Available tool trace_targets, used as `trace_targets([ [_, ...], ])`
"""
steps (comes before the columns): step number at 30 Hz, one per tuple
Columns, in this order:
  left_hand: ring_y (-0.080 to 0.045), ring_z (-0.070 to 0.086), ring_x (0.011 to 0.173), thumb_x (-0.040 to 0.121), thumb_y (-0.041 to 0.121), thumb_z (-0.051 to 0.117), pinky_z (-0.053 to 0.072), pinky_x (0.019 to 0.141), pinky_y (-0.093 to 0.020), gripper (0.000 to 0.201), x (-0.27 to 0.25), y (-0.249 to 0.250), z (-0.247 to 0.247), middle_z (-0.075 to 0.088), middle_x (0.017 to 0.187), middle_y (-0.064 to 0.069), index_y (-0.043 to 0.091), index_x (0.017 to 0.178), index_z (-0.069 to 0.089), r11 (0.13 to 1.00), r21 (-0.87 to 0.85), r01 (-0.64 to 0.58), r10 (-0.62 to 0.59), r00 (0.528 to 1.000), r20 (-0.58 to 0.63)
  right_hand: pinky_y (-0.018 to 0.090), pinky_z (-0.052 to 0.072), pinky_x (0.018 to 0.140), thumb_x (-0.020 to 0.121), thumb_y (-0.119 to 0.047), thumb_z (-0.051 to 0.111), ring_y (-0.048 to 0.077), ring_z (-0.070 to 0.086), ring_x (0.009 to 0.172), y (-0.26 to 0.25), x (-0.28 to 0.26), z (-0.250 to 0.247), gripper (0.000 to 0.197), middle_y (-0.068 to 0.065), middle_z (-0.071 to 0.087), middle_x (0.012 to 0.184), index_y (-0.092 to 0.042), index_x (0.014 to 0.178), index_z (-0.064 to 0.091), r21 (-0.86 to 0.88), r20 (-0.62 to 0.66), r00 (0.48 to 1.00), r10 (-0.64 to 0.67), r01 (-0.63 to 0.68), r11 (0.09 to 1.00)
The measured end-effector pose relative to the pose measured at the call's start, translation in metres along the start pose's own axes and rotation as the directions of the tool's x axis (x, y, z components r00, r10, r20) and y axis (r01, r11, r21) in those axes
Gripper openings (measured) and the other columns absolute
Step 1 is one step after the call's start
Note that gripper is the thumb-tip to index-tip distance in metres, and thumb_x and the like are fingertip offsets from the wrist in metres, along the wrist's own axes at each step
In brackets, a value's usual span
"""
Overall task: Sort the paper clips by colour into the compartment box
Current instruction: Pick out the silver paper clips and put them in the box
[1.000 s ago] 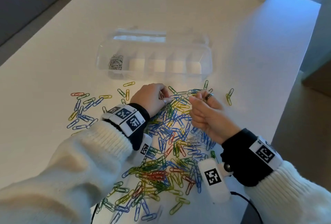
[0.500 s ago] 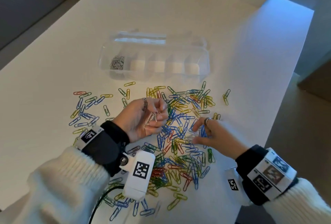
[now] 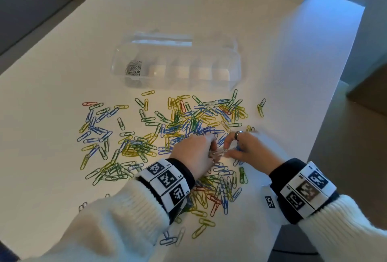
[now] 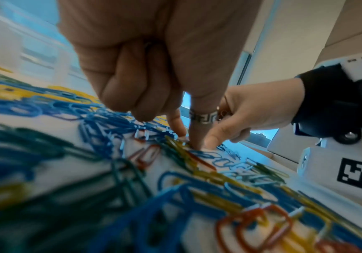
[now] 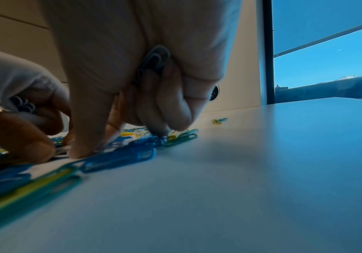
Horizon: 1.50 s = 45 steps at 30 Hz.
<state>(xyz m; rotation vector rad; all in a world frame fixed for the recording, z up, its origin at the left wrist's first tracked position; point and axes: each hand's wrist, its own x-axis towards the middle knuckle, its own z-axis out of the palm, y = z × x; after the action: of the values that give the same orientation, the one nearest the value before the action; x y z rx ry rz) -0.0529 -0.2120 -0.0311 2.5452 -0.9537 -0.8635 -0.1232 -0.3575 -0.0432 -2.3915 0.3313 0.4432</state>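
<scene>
Blue, yellow, green and red paper clips (image 3: 188,127) lie scattered on the white table. The clear compartment box (image 3: 234,69) stands behind them, with silver clips (image 3: 133,68) in its leftmost compartment. My left hand (image 3: 209,146) and right hand (image 3: 230,148) meet fingertip to fingertip over a silver clip (image 3: 219,152) in the pile. In the right wrist view my right hand (image 5: 120,143) keeps grey-silver clips (image 5: 154,59) tucked in its curled fingers, its thumb (image 5: 82,150) on the table. The left hand (image 5: 24,133) also holds clips (image 5: 22,104). Its ringed finger (image 4: 195,137) points down.
The table's right edge (image 3: 312,146) runs close to my right wrist, and the floor drops away beyond it. Bare table (image 3: 52,188) lies to the left of the pile. The other compartments of the box look empty.
My left hand has turned palm down and moved right and nearer, to meet the right hand. The right hand has stayed low on the pile, its fingers now against the left's.
</scene>
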Motion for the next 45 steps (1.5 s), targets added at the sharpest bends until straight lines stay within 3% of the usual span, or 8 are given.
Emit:
trace_targets([
  [11, -0.008, 0.045, 0.066, 0.089, 0.035, 0.058, 0.036, 0.063, -0.024, 0.011, 0.011, -0.01, -0.003, 0.042, 0.064, 0.016, 0.023, 0.089, 0.06, 0.971, -0.236, 0.028, -0.021, 0.999, 0.033, 0.013, 0.035, 0.05, 0.092, -0.03, 0.053, 0.001, 0.036, 0.047, 0.007, -0.002, -0.006, 0.011, -0.011, 0.039, 0.053, -0.021, 0.085, 0.052, -0.089, 0.029, 1.0, -0.004, 0.006, 0.996],
  [14, -0.002, 0.034, 0.048, 0.089, 0.033, 0.059, 0.026, 0.047, -0.014, 0.012, 0.01, -0.014, -0.01, 0.039, 0.056, 0.011, 0.022, 0.083, 0.058, 0.913, -0.406, 0.048, -0.022, 0.997, 0.068, 0.01, 0.036, 0.055, 0.092, -0.022, 0.053, 0.0, 0.044, 0.048, 0.003, -0.008, -0.011, 0.015, -0.013, 0.035, 0.053, -0.009, 0.085, 0.059, 0.012, -0.005, 1.0, -0.014, 0.014, 1.0],
  [17, -0.008, 0.041, 0.053, 0.089, 0.031, 0.059, 0.034, 0.055, -0.018, 0.012, 0.008, -0.019, -0.019, 0.046, 0.061, 0.003, 0.021, 0.082, 0.059, 0.814, -0.578, 0.056, -0.005, 0.996, 0.088, 0.013, 0.035, 0.051, 0.09, -0.021, 0.057, 0.0, 0.043, 0.047, 0.001, -0.012, -0.015, 0.018, -0.01, 0.03, 0.049, -0.019, 0.073, 0.052, 0.11, -0.05, 0.998, -0.028, 0.034, 0.993],
  [20, -0.006, 0.032, 0.039, 0.093, 0.021, 0.052, 0.026, 0.041, -0.016, 0.011, 0.004, -0.021, -0.027, 0.038, 0.052, 0.006, 0.014, 0.086, 0.057, 0.606, -0.786, 0.126, -0.007, 0.988, 0.152, 0.014, 0.029, 0.047, 0.089, -0.016, 0.059, 0.006, 0.031, 0.041, 0.0, -0.012, -0.015, 0.02, -0.01, 0.025, 0.049, -0.021, 0.072, 0.05, 0.231, -0.102, 0.994, -0.032, 0.055, 0.971],
  [25, -0.007, 0.016, 0.04, 0.091, 0.018, 0.044, 0.009, 0.04, -0.021, 0.029, 0.0, -0.029, -0.034, 0.022, 0.052, 0.004, 0.015, 0.063, 0.035, 0.183, -0.961, 0.206, 0.161, 0.958, 0.236, 0.01, 0.028, 0.046, 0.088, -0.007, 0.058, 0.005, 0.025, 0.041, -0.011, -0.013, -0.023, 0.024, -0.009, 0.032, 0.045, 0.015, 0.08, 0.053, 0.388, -0.153, 0.987, -0.045, 0.102, 0.916],
  [33, -0.012, 0.019, 0.043, 0.072, 0.016, 0.046, 0.018, 0.039, -0.02, 0.01, -0.007, -0.037, -0.044, 0.03, 0.056, -0.002, 0.012, 0.065, 0.04, -0.361, -0.888, 0.285, 0.455, 0.885, 0.099, 0.02, 0.027, 0.051, 0.085, -0.033, 0.058, 0.006, 0.026, 0.048, -0.053, -0.015, -0.042, 0.011, -0.009, 0.026, 0.051, -0.025, 0.078, 0.057, 0.321, -0.258, 0.957, -0.133, 0.214, 0.922],
  [41, -0.007, 0.023, 0.031, 0.08, 0.022, 0.04, 0.009, 0.036, -0.014, 0.025, -0.006, -0.044, -0.05, 0.029, 0.043, 0.002, 0.014, 0.057, 0.036, -0.322, -0.911, 0.257, 0.102, 0.966, 0.236, 0.013, 0.033, 0.048, 0.088, -0.031, 0.059, 0.005, 0.041, 0.046, -0.108, -0.002, -0.043, 0.013, -0.005, 0.029, 0.039, -0.031, 0.079, 0.049, -0.049, -0.168, 0.909, -0.381, 0.378, 0.925],
  [45, -0.011, 0.038, 0.034, 0.081, 0.018, 0.035, 0.034, 0.036, -0.015, 0.032, -0.006, -0.053, -0.054, 0.043, 0.044, 0.0, 0.011, 0.053, 0.049, -0.311, -0.912, 0.266, 0.027, 0.962, 0.271, 0.019, 0.042, 0.058, 0.091, -0.038, 0.048, -0.001, 0.055, 0.066, -0.132, 0.008, -0.034, 0.01, -0.016, 0.05, 0.064, -0.029, 0.091, 0.053, -0.217, 0.021, 0.925, -0.381, 0.376, 0.901],
])
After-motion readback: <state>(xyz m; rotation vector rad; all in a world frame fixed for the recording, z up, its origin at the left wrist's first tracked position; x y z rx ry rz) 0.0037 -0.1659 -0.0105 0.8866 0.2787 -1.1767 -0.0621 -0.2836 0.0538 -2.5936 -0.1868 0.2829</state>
